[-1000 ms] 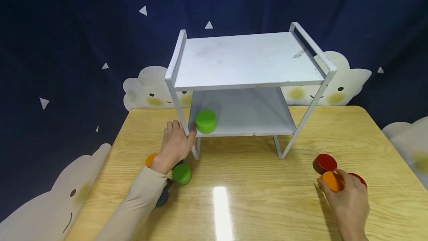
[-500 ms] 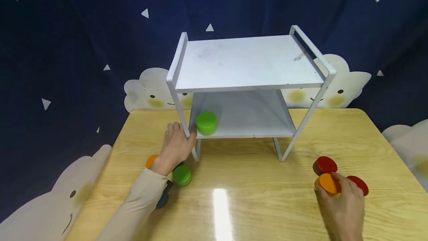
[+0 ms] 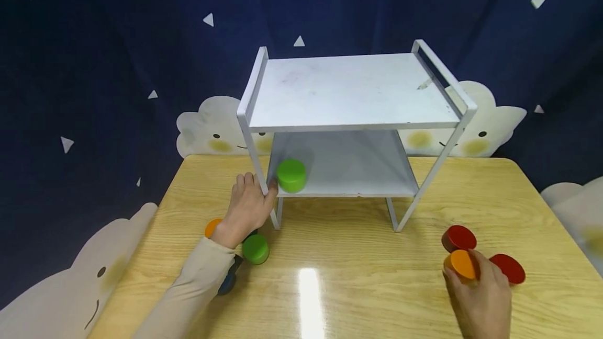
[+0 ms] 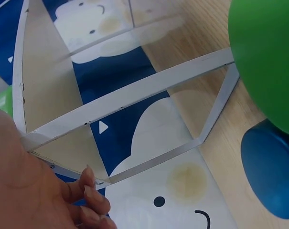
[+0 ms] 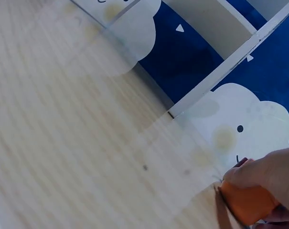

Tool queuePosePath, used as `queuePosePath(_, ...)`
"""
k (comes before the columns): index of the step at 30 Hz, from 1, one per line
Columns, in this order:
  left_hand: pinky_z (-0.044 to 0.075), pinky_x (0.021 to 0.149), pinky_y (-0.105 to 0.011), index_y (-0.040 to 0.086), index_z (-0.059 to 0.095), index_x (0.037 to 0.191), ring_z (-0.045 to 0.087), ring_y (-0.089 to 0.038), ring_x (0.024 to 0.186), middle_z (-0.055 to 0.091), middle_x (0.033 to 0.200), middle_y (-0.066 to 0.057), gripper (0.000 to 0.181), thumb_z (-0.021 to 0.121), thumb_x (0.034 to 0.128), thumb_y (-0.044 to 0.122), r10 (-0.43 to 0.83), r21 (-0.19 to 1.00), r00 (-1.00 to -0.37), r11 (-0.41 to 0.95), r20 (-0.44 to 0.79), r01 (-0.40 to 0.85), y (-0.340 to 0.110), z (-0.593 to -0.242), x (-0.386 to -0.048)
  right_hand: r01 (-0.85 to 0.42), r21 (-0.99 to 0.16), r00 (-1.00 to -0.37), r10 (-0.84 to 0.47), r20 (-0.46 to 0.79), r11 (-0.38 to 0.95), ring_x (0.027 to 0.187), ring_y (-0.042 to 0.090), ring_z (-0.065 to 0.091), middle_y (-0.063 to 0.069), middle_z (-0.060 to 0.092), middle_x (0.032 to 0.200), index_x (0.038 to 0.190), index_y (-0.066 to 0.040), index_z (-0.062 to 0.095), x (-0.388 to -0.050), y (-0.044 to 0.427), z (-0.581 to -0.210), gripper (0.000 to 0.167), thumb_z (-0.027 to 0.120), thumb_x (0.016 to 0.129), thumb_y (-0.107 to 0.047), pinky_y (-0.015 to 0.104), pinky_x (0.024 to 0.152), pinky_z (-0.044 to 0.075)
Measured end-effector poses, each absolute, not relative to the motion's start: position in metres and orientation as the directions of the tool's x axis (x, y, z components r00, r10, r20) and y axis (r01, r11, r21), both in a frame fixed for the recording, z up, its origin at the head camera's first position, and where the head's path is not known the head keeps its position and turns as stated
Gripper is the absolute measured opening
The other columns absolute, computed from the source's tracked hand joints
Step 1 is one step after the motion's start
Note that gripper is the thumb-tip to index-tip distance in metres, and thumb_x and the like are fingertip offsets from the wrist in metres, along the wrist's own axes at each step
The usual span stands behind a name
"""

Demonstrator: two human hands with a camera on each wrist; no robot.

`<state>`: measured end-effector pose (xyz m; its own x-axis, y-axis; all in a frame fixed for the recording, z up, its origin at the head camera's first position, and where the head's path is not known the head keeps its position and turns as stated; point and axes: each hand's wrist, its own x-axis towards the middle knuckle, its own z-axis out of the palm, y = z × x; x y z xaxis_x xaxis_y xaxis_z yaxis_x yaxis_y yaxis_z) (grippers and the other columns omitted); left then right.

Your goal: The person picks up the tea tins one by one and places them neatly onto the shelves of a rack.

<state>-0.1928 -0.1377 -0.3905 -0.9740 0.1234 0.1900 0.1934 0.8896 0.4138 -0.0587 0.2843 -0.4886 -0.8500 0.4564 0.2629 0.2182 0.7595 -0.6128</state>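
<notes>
My left hand [image 3: 249, 203] grips the left front post of a white two-tier shelf rack [image 3: 348, 90], thumb inside the post and fingers outside; in the left wrist view the fingertips [image 4: 96, 205] curl by the side bar. A green round block [image 3: 291, 176] sits on the lower shelf, beside that thumb. At the right, my right hand [image 3: 487, 292] pinches an orange round block [image 3: 461, 264] between thumb and fingers, at the tabletop. Behind it is a red round block [image 3: 459, 238], touching or very near. Another red round block [image 3: 507, 269] lies right of the hand.
Under my left forearm are a green round block [image 3: 255, 249], an orange one [image 3: 213, 227] and a blue one [image 3: 227, 284], partly hidden along with dark pieces. A dark blue curtain [image 3: 348, 4] with cloud pictures hangs behind the wooden table [image 3: 348, 255].
My right hand has shifted slightly left with the orange round block, bringing more of the right-hand red block into view. My left hand stays on the rack. The head view has tilted slightly.
</notes>
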Motion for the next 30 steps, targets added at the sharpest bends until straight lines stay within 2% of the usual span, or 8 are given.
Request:
queuePosePath(4,0.028,0.065,-0.035,0.007,0.042,0.076,0.034,-0.032,0.075,0.039,0.076,-0.013,0.042,0.03,0.1021,0.038,0.124,0.398,-0.971,0.896,0.202,0.197,-0.137,-0.391,-0.192,0.258,-0.613,-0.857,0.47,0.212,0.747,0.106,0.051,0.047,0.035,0.051,0.12,0.135,0.007,0.043,-0.062,0.287,-0.491,0.074,0.082,0.074,-0.006,0.059,0.094,0.035)
queuePosePath(9,0.025,0.065,-0.037,0.007,0.041,0.075,0.033,-0.032,0.074,0.038,0.076,-0.013,0.042,0.031,0.1014,0.038,0.116,0.367,-0.967,0.909,0.228,0.195,-0.137,-0.39,-0.191,0.347,-0.643,-0.84,0.531,0.11,0.683,0.109,0.055,0.047,0.038,0.048,0.126,0.146,0.005,0.028,-0.065,0.288,-0.491,0.087,0.079,0.078,-0.013,0.063,0.095,0.036)
queuePosePath(16,0.024,0.065,-0.037,0.008,0.041,0.075,0.032,-0.032,0.074,0.038,0.076,-0.012,0.043,0.03,0.1018,0.039,0.106,0.377,-0.972,0.908,0.209,0.18,-0.136,-0.39,-0.191,0.365,-0.658,-0.824,0.558,0.102,0.659,0.108,0.055,0.047,0.038,0.048,0.125,0.148,0.004,0.024,-0.064,0.286,-0.492,0.089,0.078,0.079,-0.014,0.063,0.094,0.036)
queuePosePath(24,0.024,0.066,-0.037,0.008,0.042,0.076,0.032,-0.032,0.076,0.039,0.078,-0.013,0.043,0.029,0.1018,0.04,0.098,0.384,-0.976,0.908,0.195,0.168,-0.138,-0.39,-0.19,0.317,-0.693,-0.816,0.558,0.148,0.647,0.107,0.051,0.05,0.035,0.051,0.123,0.149,0.0,0.023,-0.062,0.277,-0.493,0.093,0.08,0.076,-0.01,0.061,0.092,0.039)
queuePosePath(30,0.024,0.067,-0.036,0.008,0.042,0.076,0.032,-0.031,0.076,0.038,0.079,-0.012,0.043,0.028,0.1018,0.04,0.107,0.379,-0.977,0.909,0.186,0.171,-0.137,-0.389,-0.191,0.316,-0.7,-0.834,0.539,0.116,0.64,0.113,0.052,0.046,0.037,0.049,0.127,0.149,0.001,0.021,-0.064,0.276,-0.49,0.094,0.08,0.078,-0.014,0.062,0.098,0.034)
